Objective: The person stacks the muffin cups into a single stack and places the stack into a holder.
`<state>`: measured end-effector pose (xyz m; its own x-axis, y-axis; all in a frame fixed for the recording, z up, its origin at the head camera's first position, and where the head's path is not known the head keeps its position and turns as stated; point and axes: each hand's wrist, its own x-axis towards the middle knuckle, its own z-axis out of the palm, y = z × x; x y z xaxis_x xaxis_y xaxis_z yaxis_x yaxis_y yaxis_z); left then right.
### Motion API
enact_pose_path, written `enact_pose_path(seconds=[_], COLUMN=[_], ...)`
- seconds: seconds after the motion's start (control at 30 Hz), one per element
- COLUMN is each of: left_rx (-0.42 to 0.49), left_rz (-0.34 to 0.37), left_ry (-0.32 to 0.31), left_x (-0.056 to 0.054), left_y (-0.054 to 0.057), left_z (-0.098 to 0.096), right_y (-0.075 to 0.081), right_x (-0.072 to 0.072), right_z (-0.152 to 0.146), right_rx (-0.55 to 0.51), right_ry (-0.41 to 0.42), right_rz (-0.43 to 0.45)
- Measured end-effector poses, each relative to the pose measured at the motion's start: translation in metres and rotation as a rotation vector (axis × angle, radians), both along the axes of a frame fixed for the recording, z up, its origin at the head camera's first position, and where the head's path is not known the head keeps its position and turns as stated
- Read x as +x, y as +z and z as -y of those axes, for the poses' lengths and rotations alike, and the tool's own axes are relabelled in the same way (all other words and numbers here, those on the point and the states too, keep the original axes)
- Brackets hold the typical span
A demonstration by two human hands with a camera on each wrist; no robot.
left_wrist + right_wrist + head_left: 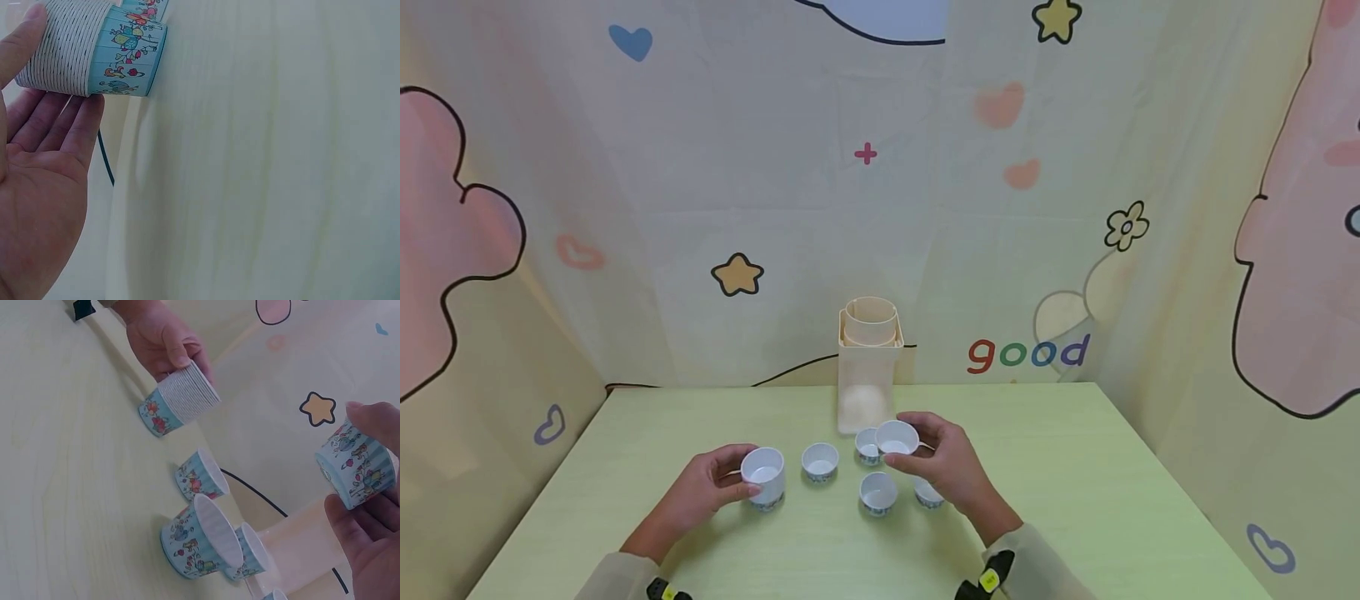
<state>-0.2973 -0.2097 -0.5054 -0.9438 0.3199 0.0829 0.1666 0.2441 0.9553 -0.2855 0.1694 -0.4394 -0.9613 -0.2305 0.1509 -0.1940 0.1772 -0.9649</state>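
Observation:
My left hand [707, 487] grips a nested stack of paper cups [763, 475], thumb on one side and fingers on the other. In the left wrist view the stack [94, 50] shows ribbed white rims above a light-blue printed lower part. My right hand [951, 458] pinches a single paper cup [897, 438] by its sides, raised above the table. The right wrist view shows flowers printed on that cup [357, 464]. Between the hands, paper cups [820, 460] stand upright and apart, among them a near one [877, 493] and one partly under the right hand [928, 493].
Behind the cups stands a tall cream plastic holder [867, 379] with a round tube in its top. Another paper cup [867, 447] stands in front of it, overlapped by the raised cup. A printed cloth [790, 167] hangs along the back edge of the pale green table [1075, 500].

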Motion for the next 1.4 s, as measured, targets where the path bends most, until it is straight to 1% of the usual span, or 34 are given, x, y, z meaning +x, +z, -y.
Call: enact_pose_path(seconds=[0.17,0.3,0.5,0.63,0.77,1.0,1.23,1.4], left_rx=[0.001,-0.001,0.006,0.009,0.014,0.022,0.044,0.037], left_rz=[0.005,-0.005,-0.015,-0.022,-0.036,-0.037,-0.038,-0.036], left_ry=[0.001,-0.001,-0.011,-0.009,-0.016,-0.027,-0.037,-0.035], left_x=[0.0,0.0,0.0,0.001,0.001,-0.002,-0.003,-0.003], left_y=[0.0,-0.001,-0.001,-0.002,-0.002,-0.006,-0.008,-0.007], left_z=[0.0,0.0,-0.001,-0.001,-0.001,0.002,0.002,0.002], right_y=[0.0,0.0,-0.006,-0.011,-0.015,-0.022,-0.032,-0.037], right_x=[0.001,0.001,-0.001,-0.004,-0.005,-0.009,-0.013,-0.015], right_z=[0.013,0.022,0.035,0.045,0.055,0.072,0.09,0.101], right_rx=[-0.037,-0.076,-0.117,-0.139,-0.156,-0.129,-0.186,-0.201], right_ry=[0.018,0.049,0.094,0.099,0.1,0.09,0.113,0.129], right_rz=[0.009,-0.001,-0.023,-0.026,-0.012,-0.025,0.001,0.0])
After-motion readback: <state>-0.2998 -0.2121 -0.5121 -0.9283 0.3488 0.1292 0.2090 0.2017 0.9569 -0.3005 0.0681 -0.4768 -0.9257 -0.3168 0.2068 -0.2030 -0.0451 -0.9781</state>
